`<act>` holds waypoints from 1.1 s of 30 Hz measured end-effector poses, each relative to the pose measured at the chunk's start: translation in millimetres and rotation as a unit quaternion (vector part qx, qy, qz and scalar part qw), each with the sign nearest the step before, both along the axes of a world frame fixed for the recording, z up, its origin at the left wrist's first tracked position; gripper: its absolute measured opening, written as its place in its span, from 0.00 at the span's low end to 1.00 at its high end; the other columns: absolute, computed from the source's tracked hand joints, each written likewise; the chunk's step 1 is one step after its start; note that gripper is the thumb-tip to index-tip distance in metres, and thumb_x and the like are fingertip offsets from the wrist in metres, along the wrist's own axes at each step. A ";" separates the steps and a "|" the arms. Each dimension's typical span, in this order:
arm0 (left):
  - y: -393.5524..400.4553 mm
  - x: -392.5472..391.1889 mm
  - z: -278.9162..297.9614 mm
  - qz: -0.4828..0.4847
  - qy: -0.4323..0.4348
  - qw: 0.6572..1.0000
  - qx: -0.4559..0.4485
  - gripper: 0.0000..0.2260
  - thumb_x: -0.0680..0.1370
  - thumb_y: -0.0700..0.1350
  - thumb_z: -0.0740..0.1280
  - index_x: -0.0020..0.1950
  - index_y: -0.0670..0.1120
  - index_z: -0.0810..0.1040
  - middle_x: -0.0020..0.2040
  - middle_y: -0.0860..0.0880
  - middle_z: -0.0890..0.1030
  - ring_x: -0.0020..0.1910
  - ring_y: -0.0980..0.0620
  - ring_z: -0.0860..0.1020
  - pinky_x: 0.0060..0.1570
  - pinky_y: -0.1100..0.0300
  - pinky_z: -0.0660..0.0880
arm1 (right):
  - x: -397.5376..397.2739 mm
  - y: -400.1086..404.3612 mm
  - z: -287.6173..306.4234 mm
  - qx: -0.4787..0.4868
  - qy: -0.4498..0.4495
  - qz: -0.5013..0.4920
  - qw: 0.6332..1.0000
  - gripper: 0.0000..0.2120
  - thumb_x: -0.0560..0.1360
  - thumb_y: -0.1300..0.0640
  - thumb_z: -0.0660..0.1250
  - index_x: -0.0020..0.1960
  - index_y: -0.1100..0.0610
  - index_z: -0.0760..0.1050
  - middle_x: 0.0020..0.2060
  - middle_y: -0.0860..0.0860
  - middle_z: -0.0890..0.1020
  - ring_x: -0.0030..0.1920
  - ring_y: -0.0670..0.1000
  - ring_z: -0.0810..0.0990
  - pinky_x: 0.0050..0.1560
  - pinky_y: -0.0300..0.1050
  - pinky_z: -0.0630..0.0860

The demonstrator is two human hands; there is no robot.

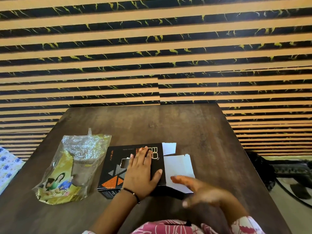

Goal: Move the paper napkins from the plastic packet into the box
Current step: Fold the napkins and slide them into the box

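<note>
Left hand (141, 173), fingers flat, presses black printed cardboard box (118, 168), frame centre. Right hand (202, 191) blurred, fingers spread, holds nothing, near white end flap (179, 168). Crumpled clear-yellow plastic packet (72, 166) at left; napkins not discernible. Risk: box slides or flap tears if press slackens.

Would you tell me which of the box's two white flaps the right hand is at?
The larger, nearer flap: the right hand overlaps its near edge. The small flap sits farther away at the box's far corner, clear of both hands.

I see the black box (118, 168) lying flat, its white end flaps (179, 168) open rightward. The crumpled yellow plastic packet (70, 168) lies just left.
</note>
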State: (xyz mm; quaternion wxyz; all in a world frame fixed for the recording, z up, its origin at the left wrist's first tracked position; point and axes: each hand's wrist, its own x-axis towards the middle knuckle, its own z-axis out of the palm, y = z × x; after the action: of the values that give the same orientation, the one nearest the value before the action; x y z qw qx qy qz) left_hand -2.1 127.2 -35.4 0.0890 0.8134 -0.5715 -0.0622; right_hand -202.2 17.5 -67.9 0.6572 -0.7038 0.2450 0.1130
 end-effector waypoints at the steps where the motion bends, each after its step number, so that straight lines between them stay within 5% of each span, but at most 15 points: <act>1: -0.4 0.2 -0.7 0.000 -0.005 1.000 0.003 0.40 0.67 0.66 0.38 0.75 0.47 0.48 0.78 0.48 0.47 0.76 0.50 0.45 0.73 0.51 0.39 | 2.3 1.9 -4.6 -0.090 0.041 0.060 0.993 0.40 0.67 0.54 0.73 0.73 0.46 0.55 0.74 0.42 0.56 0.74 0.43 0.50 0.74 0.48 0.54; 3: -1.5 -0.3 -1.2 -0.005 -0.009 1.000 0.013 0.41 0.67 0.67 0.37 0.75 0.46 0.46 0.78 0.47 0.45 0.76 0.49 0.43 0.73 0.50 0.38 | 11.8 8.8 -12.1 -0.229 0.051 0.075 0.969 0.38 0.69 0.51 0.71 0.73 0.48 0.56 0.73 0.41 0.53 0.73 0.43 0.45 0.74 0.49 0.49; 5: -1.8 -0.2 -1.1 -0.012 -0.018 1.000 0.020 0.43 0.67 0.70 0.38 0.75 0.46 0.46 0.77 0.45 0.44 0.76 0.48 0.42 0.72 0.49 0.36 | 22.8 14.0 -14.6 -0.297 0.019 -0.035 0.954 0.28 0.72 0.52 0.69 0.69 0.52 0.65 0.72 0.47 0.63 0.73 0.48 0.56 0.71 0.45 0.56; 9: -1.3 -2.7 0.9 -0.022 -0.042 0.998 0.042 0.49 0.63 0.76 0.38 0.75 0.44 0.44 0.77 0.43 0.41 0.76 0.45 0.39 0.71 0.46 0.35 | 34.4 6.5 -17.2 -0.290 0.047 -0.208 0.933 0.14 0.72 0.49 0.69 0.56 0.51 0.77 0.55 0.50 0.80 0.55 0.49 0.77 0.55 0.38 0.72; 15: -14.6 -11.8 5.8 -0.057 -0.041 0.997 0.041 0.48 0.66 0.75 0.47 0.75 0.46 0.40 0.75 0.50 0.34 0.74 0.46 0.34 0.68 0.41 0.32 | 44.1 10.3 -20.9 -0.386 0.068 -0.182 0.902 0.13 0.71 0.45 0.67 0.51 0.52 0.78 0.49 0.47 0.78 0.52 0.45 0.71 0.53 0.39 0.70; 22: -28.9 -18.7 4.3 -0.088 -0.013 0.995 0.040 0.44 0.63 0.66 0.41 0.75 0.45 0.44 0.77 0.48 0.38 0.75 0.49 0.36 0.71 0.41 0.34 | 38.6 9.7 -26.7 -0.378 0.052 -0.176 0.907 0.11 0.70 0.46 0.68 0.50 0.49 0.77 0.46 0.42 0.75 0.55 0.46 0.72 0.53 0.37 0.66; 26: -27.3 -20.6 1.5 -0.098 -0.029 0.993 0.063 0.39 0.67 0.61 0.42 0.75 0.45 0.43 0.77 0.47 0.39 0.75 0.49 0.37 0.70 0.39 0.34 | 43.7 9.7 -25.1 -0.354 0.057 -0.199 0.912 0.11 0.72 0.51 0.67 0.54 0.49 0.76 0.52 0.45 0.77 0.57 0.48 0.73 0.54 0.37 0.68; 29: -27.6 -21.3 -2.0 -0.099 -0.037 0.992 0.063 0.36 0.69 0.58 0.44 0.75 0.43 0.43 0.77 0.47 0.39 0.75 0.49 0.37 0.70 0.38 0.34 | 54.8 4.3 -12.1 -0.306 0.059 -0.294 0.904 0.20 0.73 0.56 0.67 0.64 0.51 0.68 0.62 0.48 0.73 0.56 0.49 0.76 0.53 0.38 0.71; 33: -25.6 -22.1 -1.2 -0.104 -0.039 0.992 0.057 0.38 0.67 0.57 0.43 0.75 0.43 0.42 0.77 0.46 0.39 0.75 0.49 0.37 0.69 0.39 0.32 | 66.4 -15.9 6.6 -0.289 0.034 -0.325 0.900 0.32 0.74 0.60 0.65 0.73 0.50 0.55 0.73 0.51 0.62 0.69 0.52 0.67 0.64 0.45 0.67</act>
State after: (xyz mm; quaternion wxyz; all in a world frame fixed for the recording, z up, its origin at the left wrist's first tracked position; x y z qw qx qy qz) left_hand -24.2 101.6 -36.6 0.0128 0.7551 -0.6515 -0.0719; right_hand -135.7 1.6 -61.4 0.4168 -0.7395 0.5041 -0.1591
